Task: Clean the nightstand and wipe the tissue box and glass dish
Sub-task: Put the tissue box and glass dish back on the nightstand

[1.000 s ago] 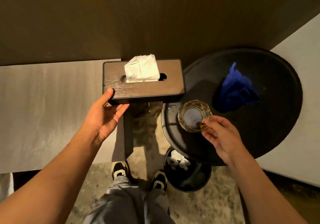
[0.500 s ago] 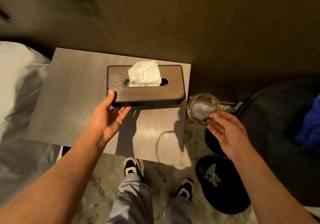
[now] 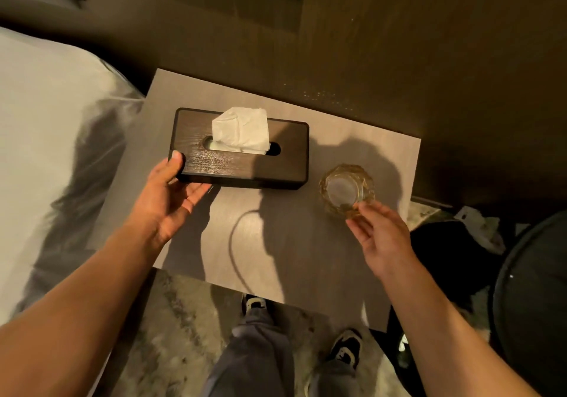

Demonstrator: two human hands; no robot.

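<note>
1. Since a second ago, the tissue box (image 3: 242,151) and glass dish (image 3: 346,188) have come over the desk (image 3: 291,243).
2. My left hand (image 3: 167,195) grips the stiff, light box's end.
3. My right hand (image 3: 379,237) pinches the slippery, fragile dish's rim.

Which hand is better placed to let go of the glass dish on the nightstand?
The right hand: its fingertips pinch the near rim of the glass dish. The left hand grips the tissue box at its left end.
</note>
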